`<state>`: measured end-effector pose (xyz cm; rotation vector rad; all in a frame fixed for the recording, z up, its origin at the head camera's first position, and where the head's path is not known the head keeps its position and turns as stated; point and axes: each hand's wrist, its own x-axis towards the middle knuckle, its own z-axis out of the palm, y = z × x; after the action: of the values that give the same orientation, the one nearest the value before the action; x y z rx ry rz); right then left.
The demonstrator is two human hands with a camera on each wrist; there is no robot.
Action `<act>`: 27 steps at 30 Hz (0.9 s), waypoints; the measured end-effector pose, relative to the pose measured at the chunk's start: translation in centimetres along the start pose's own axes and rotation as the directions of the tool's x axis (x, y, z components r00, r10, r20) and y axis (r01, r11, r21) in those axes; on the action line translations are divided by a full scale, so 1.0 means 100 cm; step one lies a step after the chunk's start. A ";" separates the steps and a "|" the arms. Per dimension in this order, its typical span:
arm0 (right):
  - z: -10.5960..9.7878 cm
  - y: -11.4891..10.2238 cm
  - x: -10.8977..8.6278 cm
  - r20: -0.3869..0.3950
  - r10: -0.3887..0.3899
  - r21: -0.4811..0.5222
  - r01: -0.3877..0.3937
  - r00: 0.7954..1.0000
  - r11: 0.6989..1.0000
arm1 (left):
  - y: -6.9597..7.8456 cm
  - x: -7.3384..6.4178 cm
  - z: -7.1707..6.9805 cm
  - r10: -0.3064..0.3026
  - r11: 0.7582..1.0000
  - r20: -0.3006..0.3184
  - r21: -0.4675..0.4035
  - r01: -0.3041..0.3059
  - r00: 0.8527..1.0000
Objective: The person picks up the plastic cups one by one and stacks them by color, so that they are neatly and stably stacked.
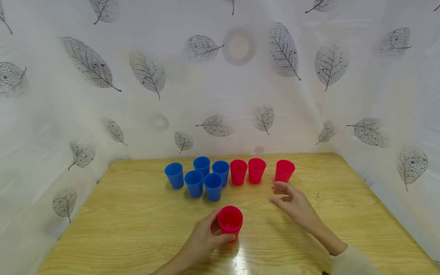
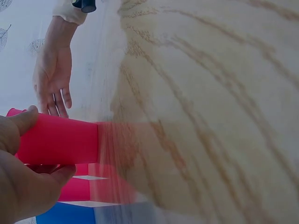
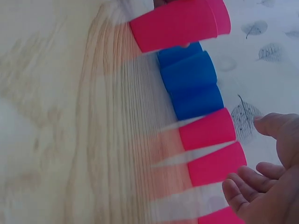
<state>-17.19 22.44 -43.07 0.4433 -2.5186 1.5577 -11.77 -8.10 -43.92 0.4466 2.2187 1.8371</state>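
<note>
My left hand (image 1: pixel 203 237) holds a nested stack of red cups (image 1: pixel 231 220) upright near the front middle of the table, thumb on the near side and fingers around the left. A second rim shows at the mouth of these red cups (image 2: pixel 60 140) and in the right wrist view. My right hand (image 1: pixel 296 206) holds nothing; its relaxed fingers are just in front of a red cup (image 1: pixel 284 170) that stands alone at the right. Two more red cups, a left one (image 1: pixel 238 172) and a right one (image 1: pixel 256 171), stand side by side left of it.
Several blue cups (image 1: pixel 194 185) stand upright in a loose cluster left of the red ones. The wooden table (image 1: pixel 130 217) meets a pale curtain with leaf prints (image 1: pixel 240 88) at its back and sides.
</note>
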 end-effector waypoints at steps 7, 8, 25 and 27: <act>-0.019 0.015 0.001 -0.044 0.059 -0.070 -0.062 0.997 0.996 | 0.001 -0.001 0.000 -0.012 1.000 0.000 0.007 0.012 1.000; -0.022 0.018 0.000 -0.045 0.069 -0.076 -0.073 0.997 0.994 | 0.001 -0.001 0.000 -0.015 1.000 0.000 0.008 0.015 1.000; -0.054 0.049 0.011 -0.102 0.123 -0.172 -0.139 0.987 0.975 | -0.001 0.000 -0.001 -0.015 1.000 -0.006 0.013 0.015 1.000; -0.055 0.051 0.014 -0.112 0.128 -0.169 -0.145 0.985 0.975 | -0.001 0.000 0.000 -0.013 1.000 -0.005 0.010 0.013 1.000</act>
<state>-20.36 29.25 -44.46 0.1670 -2.6273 1.3450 -11.77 -8.16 -43.98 0.4298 2.2296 1.8232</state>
